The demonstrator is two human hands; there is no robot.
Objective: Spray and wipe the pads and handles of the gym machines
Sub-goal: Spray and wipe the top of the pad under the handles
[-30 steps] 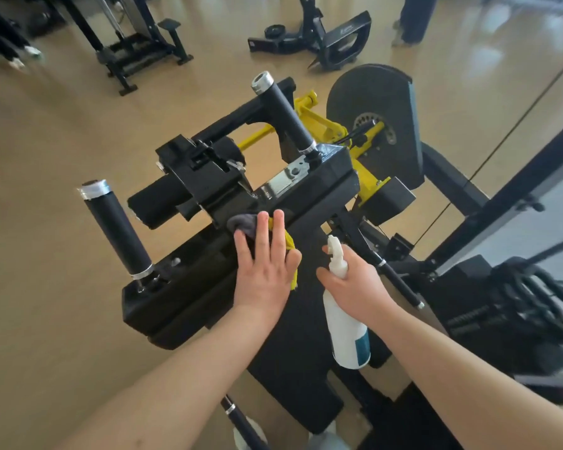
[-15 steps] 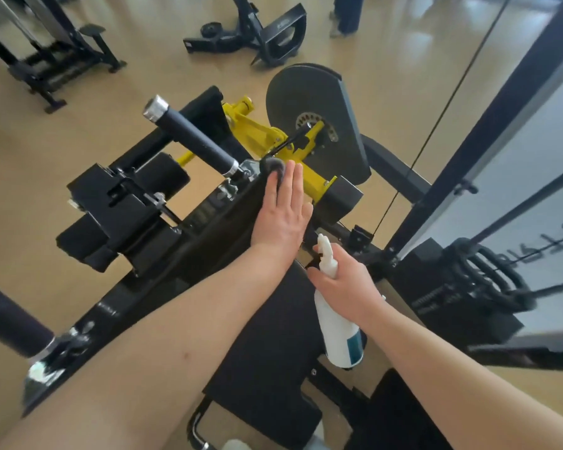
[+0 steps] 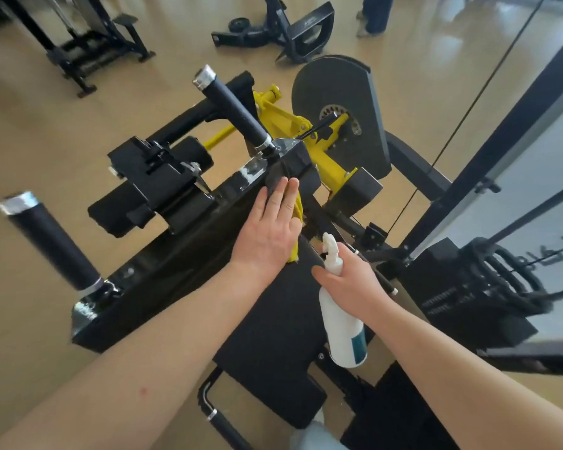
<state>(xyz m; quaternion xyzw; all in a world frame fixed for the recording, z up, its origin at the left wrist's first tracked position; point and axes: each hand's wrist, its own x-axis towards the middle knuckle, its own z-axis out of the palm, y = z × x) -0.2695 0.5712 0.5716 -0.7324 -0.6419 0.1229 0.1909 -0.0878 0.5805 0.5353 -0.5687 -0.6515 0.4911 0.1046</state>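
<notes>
Starting at the left, the near grip handle (image 3: 51, 245) stands well apart from both your hands, and neither hand touches it. The far grip handle (image 3: 231, 105) rises just beyond your left hand (image 3: 267, 228). That hand lies palm down, fingers straight and pressed together, on the wiping cloth (image 3: 273, 181). It pins the cloth against the machine's black top at the foot of the far handle. A flat palm spreads pressure evenly, which suits a broad surface, so I judge this section to be mid-wipe. The cloth's yellow edge trails out on the hand's right side. The black pad (image 3: 273, 336) lies below, between your forearms. Your right hand (image 3: 348, 287) curls round the neck of the spray bottle (image 3: 342, 326), with the body hanging beside the pad and the nozzle up. I judge it parked clear of the wipe yet ready. Whether a finger rests on the trigger cannot be told.
</notes>
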